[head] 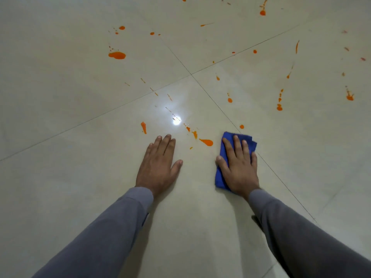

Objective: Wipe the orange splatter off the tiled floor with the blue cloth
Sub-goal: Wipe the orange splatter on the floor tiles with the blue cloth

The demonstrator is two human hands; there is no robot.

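Observation:
My right hand (pixel 239 167) lies flat with straight fingers on the folded blue cloth (pixel 219 177), pressing it to the tiled floor (pixel 80 177). My left hand (pixel 158 163) rests flat on bare tile to the left of it, holding nothing. Orange splatter spreads across the floor ahead: a drop (pixel 206 141) lies between my hands just left of the cloth, a small dot (pixel 241 126) sits beyond the cloth's far edge, and a streak (pixel 143 127) lies beyond my left fingertips. A larger blob (pixel 117 55) lies far left, and more spots (pixel 279 105) trail off to the right.
Pale glossy tiles with dark grout lines (pixel 191 74) crossing ahead of my hands. A bright lamp reflection (pixel 176 120) glares on the tile between the splatters. Grey sleeves cover both forearms.

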